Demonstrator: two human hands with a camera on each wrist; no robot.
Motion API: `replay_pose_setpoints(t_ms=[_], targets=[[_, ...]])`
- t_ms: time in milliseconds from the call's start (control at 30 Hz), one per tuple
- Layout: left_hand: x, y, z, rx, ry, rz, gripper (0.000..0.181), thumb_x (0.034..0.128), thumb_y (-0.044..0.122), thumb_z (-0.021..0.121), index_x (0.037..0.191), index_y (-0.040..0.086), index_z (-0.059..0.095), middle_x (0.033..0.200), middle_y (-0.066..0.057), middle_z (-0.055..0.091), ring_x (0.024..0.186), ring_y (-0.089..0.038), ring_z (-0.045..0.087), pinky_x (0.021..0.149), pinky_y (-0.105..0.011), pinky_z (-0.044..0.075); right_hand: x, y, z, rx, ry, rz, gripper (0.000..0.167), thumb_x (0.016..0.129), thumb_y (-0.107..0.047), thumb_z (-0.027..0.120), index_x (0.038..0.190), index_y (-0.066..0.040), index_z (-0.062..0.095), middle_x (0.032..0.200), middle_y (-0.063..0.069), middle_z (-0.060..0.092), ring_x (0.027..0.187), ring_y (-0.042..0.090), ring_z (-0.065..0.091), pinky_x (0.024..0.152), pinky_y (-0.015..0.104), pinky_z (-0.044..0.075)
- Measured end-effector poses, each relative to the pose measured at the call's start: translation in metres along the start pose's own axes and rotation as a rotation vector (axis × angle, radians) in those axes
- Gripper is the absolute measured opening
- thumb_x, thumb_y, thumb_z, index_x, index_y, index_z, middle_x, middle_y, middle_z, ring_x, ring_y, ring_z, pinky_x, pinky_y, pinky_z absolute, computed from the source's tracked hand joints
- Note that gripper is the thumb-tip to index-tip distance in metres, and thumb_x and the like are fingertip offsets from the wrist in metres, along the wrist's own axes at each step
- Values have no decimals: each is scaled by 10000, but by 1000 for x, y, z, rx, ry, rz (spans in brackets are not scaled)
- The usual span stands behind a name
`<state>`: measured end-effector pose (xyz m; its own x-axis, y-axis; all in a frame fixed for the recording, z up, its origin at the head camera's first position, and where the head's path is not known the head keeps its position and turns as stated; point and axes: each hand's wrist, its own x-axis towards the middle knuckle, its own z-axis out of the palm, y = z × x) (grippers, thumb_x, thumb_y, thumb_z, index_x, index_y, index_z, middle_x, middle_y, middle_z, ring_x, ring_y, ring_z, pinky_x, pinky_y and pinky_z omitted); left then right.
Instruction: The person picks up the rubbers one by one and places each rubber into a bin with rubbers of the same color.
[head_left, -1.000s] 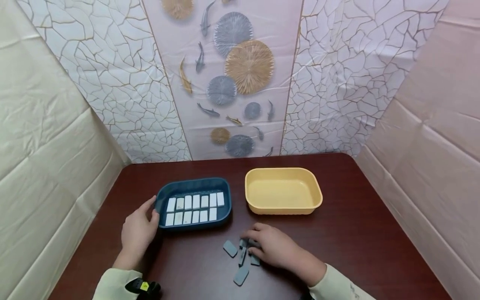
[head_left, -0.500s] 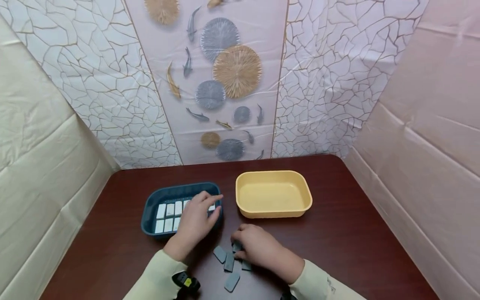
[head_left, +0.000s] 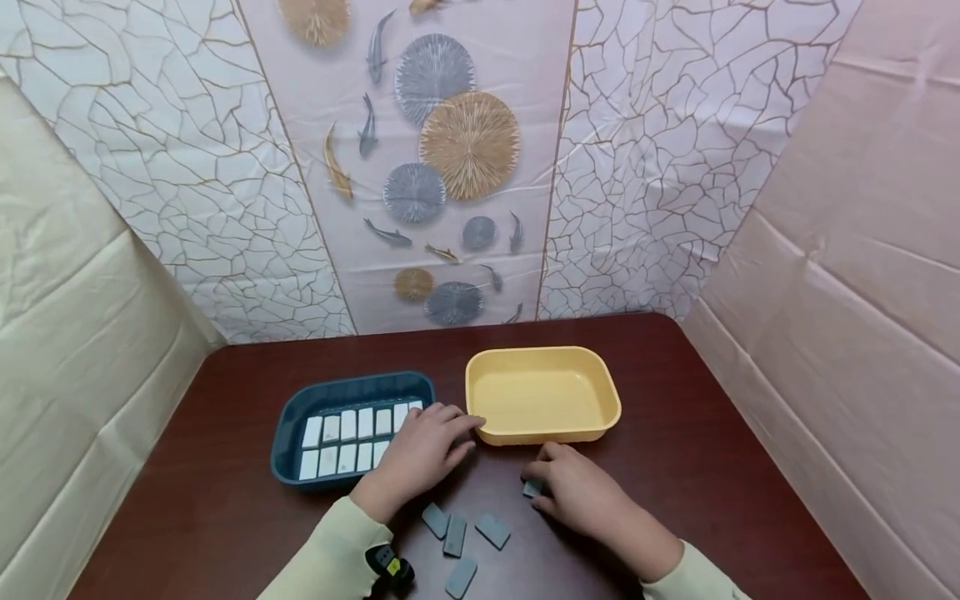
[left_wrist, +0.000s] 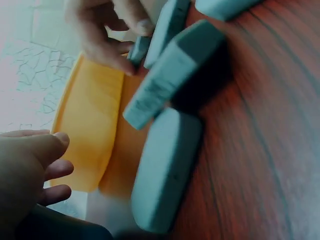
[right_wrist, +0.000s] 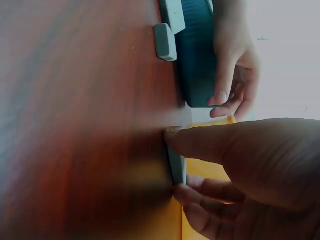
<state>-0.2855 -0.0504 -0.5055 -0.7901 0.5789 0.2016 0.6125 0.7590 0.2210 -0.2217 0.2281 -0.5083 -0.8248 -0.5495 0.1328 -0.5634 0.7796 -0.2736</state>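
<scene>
My right hand [head_left: 581,492] pinches a grey-green eraser [right_wrist: 176,162] between thumb and fingertips, low over the table just in front of the yellow tub [head_left: 546,435]. To its left, several more grey-green erasers [head_left: 454,535] with slanted ends lie loose on the tabletop. My left hand [head_left: 420,450] holds nothing; its fingers reach out to the yellow tub's near left corner, and whether they touch it I cannot tell. That hand and forearm cover the right end of the blue tray [head_left: 279,454], where white blocks [head_left: 348,425] lie in two rows.
The dark red-brown table [head_left: 247,375] ends at a patterned cloth backdrop [head_left: 405,167], with pale cloth [head_left: 817,333] at both sides. Nothing shows inside the yellow tub, which stands right of the blue tray.
My left hand has left the blue tray's left side and crossed rightward to the yellow tub. My right hand has drawn one eraser rightward, away from the others. The head view has shifted slightly.
</scene>
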Motion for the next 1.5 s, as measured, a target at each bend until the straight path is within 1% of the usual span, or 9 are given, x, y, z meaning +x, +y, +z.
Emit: replay_pose_setpoints(t_ms=[200,400,567,700,833,933,1167,1333,1500], targets=[[-4,0,1,-55,45,7,216,1055,316,778,1268,297,804,1150,79,732,1067,-170,650,869,-433,504,-20,2,-5,62,-19,26,310,864,-96,935,1153,-148,835,1020,-72,602,913,80,594,781,298,566],[-3,-5,0,-111,55,28,130,1046,319,788,1167,311,835,1044,103,679,962,-126,587,814,-376,427,-29,3,-6,29,-24,70,454,849,-126,949,1262,-124,761,1139,-45,687,1056,141,644,889,396,594],[-6,-9,-1,-138,38,35,97,1023,340,811,1112,326,846,1026,109,574,940,-97,500,809,-363,374,-34,0,-7,29,-31,84,415,830,-127,960,1180,-116,738,1069,-55,676,1008,138,633,865,407,595],[-10,-11,-4,-136,56,63,94,1005,342,825,1089,305,845,1073,79,528,919,-108,487,797,-358,424,-37,-3,-6,47,-4,77,405,820,-135,970,1146,-136,730,1058,-75,656,988,110,611,851,389,592],[-15,-13,-6,-171,62,59,111,999,336,833,1097,284,841,1287,7,584,1074,-161,573,919,-366,549,-39,-4,-3,61,22,84,397,828,-147,970,1146,-144,732,1102,-68,655,1011,108,617,870,393,596],[-19,-13,-7,-228,66,37,94,993,316,847,1078,275,844,1419,-36,586,1240,-238,586,1023,-412,563,-40,-3,-2,57,29,87,371,831,-143,965,1120,-154,732,1088,-75,641,995,103,613,859,388,596],[-23,-11,-12,-219,43,19,110,975,297,875,1076,252,866,1330,16,688,1421,-240,565,1152,-464,521,-38,-5,-2,-4,7,48,315,836,-169,952,1043,-177,715,969,-105,565,879,75,545,754,332,563],[-23,-10,-14,-210,41,2,136,963,316,887,1079,248,868,1295,38,723,1402,-223,601,1113,-463,554,-38,-6,-3,-40,8,28,325,827,-167,956,1041,-171,711,958,-102,555,877,87,543,747,339,554],[-22,-14,-11,-281,71,-28,165,945,294,907,1089,227,863,1287,51,745,1404,-190,614,1102,-446,563,-39,-6,-2,-36,14,31,310,831,-197,958,1038,-191,727,970,-117,576,893,72,556,771,336,570]])
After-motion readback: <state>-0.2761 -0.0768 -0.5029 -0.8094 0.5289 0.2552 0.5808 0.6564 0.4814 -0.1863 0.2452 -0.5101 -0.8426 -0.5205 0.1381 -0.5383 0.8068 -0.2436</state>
